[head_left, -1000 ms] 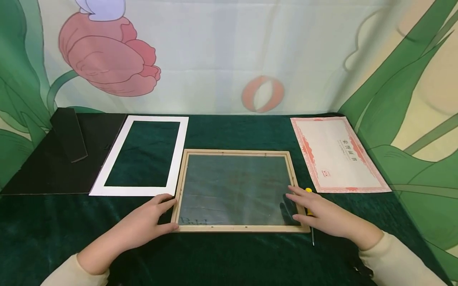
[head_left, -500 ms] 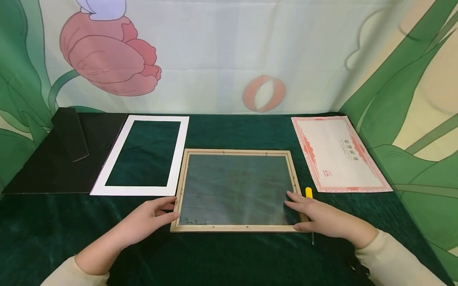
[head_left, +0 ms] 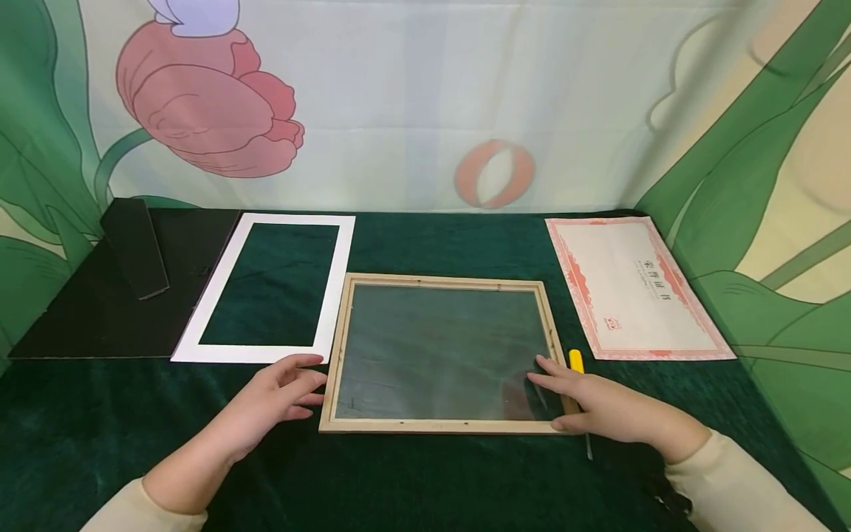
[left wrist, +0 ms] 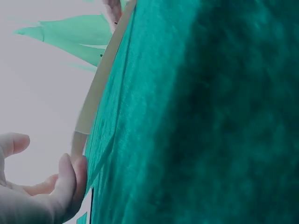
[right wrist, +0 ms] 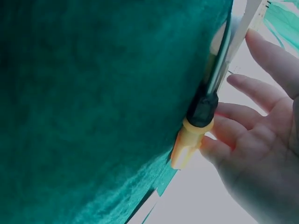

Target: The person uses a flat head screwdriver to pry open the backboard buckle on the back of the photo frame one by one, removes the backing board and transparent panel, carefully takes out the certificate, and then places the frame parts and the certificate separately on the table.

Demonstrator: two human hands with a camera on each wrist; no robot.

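A wooden picture frame (head_left: 432, 426) lies on the dark green cloth with a clear pane (head_left: 439, 347) inside it. My left hand (head_left: 266, 403) is at the frame's left side, fingers loosely bent; in the left wrist view the fingertips (left wrist: 80, 165) meet the frame's edge and the thumb stands off. My right hand (head_left: 612, 406) rests at the right side with fingers spread over the edge and the thumb at the front corner. Beside that edge, partly under the right hand, lies a screwdriver (right wrist: 189, 140) with a yellow handle, black collar and metal shaft.
A white mat board (head_left: 186, 353) with a cut-out window lies at the back left. Beyond it is a black backing board (head_left: 73, 325) with a stand flap (head_left: 136, 247). A red-bordered certificate (head_left: 618, 258) lies at the back right. Printed curtains (head_left: 372, 96) close off the back and sides.
My left thumb has come off the frame's front left corner. My right hand has slid nearer the front right corner. The frame has turned very slightly.
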